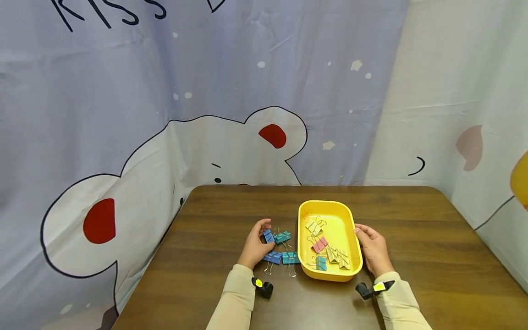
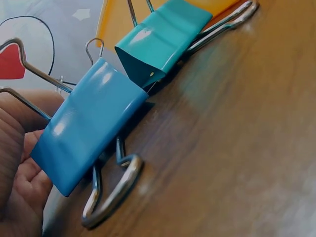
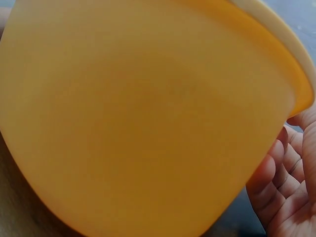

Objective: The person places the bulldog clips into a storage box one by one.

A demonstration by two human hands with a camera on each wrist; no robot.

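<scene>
My left hand [image 1: 254, 246] curves round the left side of a small group of binder clips on the table, fingers and thumb spread. Closest to it are a blue binder clip [image 1: 268, 236] and a second blue binder clip [image 1: 272, 257]. Two teal binder clips, one farther back [image 1: 283, 237] and one nearer [image 1: 290, 258], lie between them and the yellow tray [image 1: 357, 262]. In the left wrist view a blue clip [image 2: 89, 126] partly covers the fingers. My right hand [image 1: 374, 250] holds the tray's right side, thumb at the rim, fingers against the outer wall [image 3: 148, 128].
Inside the tray lie several yellow binder clips [image 1: 343, 260], a pink one [image 1: 319, 244] and a teal one [image 1: 321, 263]. The brown wooden table [image 1: 198, 284] extends to both sides. A printed curtain [image 1: 231, 68] hangs behind it.
</scene>
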